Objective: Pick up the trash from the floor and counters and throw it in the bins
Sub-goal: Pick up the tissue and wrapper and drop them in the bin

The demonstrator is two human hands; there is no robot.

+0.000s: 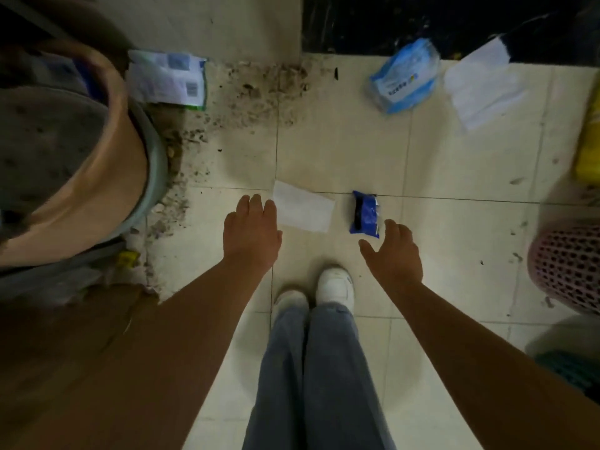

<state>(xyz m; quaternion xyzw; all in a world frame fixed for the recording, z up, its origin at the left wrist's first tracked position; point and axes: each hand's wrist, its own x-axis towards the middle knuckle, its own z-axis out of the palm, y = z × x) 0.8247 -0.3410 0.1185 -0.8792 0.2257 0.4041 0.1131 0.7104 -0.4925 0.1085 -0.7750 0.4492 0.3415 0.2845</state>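
my left hand (251,230) spread flat, fingertips at edge of white paper (303,209), frame centre. my right hand (394,254) open, empty, just below dark blue wrapper (365,214). light blue packet (404,76) upper right.

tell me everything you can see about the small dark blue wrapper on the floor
The small dark blue wrapper is a glossy, crinkled plastic packet with a black band along one side and a bit of white at its edge. It lies flat on the pale tiled floor, just below a grout line, right of the white paper sheet. The right hand hovers open beside it, not touching.
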